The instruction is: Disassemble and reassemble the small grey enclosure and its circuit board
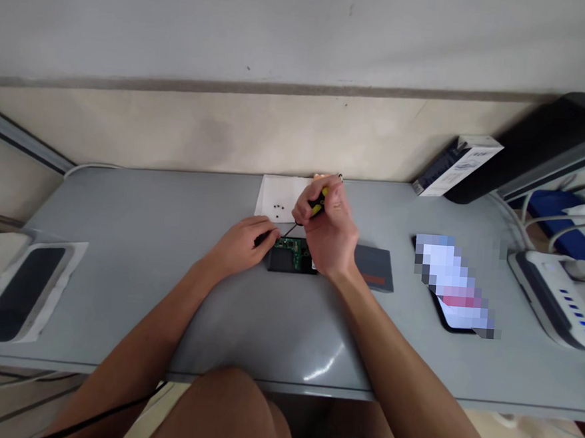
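Note:
A small black device (290, 257) with an exposed green circuit board lies on the grey table (136, 235). My left hand (243, 242) rests on its left end, fingers curled and pressed against the casing. My right hand (328, 229) is closed around a screwdriver (316, 204) with a yellow and black handle, whose thin shaft slants down to the board's left edge. Behind the device lies a white sheet of paper (278, 195) with several tiny dark screws (279, 209) on it.
A dark grey cover plate (375, 267) lies right of the device. Further right lies a phone (455, 287), then a white power strip (555, 297) with cables. A white-and-blue box (456, 165) leans at the back right. A tray with a dark phone (19, 297) sits left.

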{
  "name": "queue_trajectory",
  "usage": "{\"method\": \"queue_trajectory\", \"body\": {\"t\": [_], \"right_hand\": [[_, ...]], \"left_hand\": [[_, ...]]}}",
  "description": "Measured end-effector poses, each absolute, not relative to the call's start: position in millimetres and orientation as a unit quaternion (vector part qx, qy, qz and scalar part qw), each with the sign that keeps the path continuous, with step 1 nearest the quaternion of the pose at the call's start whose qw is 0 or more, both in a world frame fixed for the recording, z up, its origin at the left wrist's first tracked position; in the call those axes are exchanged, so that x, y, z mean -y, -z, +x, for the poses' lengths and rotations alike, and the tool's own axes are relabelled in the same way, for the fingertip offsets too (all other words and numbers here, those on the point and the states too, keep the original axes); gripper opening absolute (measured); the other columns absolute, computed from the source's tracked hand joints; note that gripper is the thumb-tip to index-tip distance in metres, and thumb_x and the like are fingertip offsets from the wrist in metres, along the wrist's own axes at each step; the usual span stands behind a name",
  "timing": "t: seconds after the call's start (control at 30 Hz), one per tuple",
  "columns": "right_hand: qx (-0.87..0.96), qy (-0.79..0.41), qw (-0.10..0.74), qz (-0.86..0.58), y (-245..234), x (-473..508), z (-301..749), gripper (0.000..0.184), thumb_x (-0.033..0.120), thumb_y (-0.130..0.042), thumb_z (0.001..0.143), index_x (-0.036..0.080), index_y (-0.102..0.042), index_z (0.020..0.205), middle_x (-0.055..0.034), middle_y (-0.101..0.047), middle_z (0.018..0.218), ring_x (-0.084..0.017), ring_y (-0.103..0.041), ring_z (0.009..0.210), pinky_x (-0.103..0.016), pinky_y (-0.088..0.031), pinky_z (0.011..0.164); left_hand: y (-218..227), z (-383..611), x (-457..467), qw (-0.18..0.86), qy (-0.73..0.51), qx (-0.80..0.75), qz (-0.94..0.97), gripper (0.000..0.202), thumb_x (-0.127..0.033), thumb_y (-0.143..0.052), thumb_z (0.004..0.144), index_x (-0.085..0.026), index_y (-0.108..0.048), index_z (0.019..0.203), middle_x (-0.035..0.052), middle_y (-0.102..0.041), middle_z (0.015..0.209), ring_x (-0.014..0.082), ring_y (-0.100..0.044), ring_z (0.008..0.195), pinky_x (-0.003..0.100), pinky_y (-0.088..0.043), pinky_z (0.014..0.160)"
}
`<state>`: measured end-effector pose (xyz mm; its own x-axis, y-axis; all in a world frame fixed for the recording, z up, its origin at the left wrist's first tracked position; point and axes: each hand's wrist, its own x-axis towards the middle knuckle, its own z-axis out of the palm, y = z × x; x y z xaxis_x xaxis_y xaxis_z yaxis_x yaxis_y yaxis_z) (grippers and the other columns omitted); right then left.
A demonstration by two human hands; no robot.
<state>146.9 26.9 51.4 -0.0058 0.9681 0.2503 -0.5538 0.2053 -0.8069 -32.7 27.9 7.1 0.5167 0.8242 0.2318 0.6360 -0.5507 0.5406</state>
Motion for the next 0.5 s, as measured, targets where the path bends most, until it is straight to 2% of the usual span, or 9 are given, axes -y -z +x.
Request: {"method": "queue_trajectory", "body": {"t": [0.27,0.5], "right_hand": [[0.414,-0.572,0.665,-0.241,-50.6,-26.8,148.0,0.046,0.064,-0.068,0.092,0.025,-0.051,0.076,0.0018,-0.04,0.077,-0.012,-0.038,0.059,-0.031,-0.036,0.055],[0.416,-0.576,0.657,-0.252,-50.7,-26.8,145.7,0.049,0.069,-0.067,0.09,0.026,-0.049,0.077,0.0026,-0.038,0.073,-0.013,-0.036,0.06,-0.032,-0.036,0.056]], "left_hand": [[-8.2,-32.8,-27.6,0.199,-0.231,-0.433,0.849,0.034,-0.034,-0.043,0.109,-0.02,-0.068,0.093,0.0063,-0.073,0.091,0.0211,-0.066,0.088,0.036,-0.055,0.088],[-8.2,-32.8,-27.5,0.194,-0.227,-0.435,0.85,0.035,-0.035,-0.042,0.109,-0.019,-0.069,0.093,0.0068,-0.073,0.091,0.0214,-0.066,0.088,0.037,-0.054,0.086]]}}
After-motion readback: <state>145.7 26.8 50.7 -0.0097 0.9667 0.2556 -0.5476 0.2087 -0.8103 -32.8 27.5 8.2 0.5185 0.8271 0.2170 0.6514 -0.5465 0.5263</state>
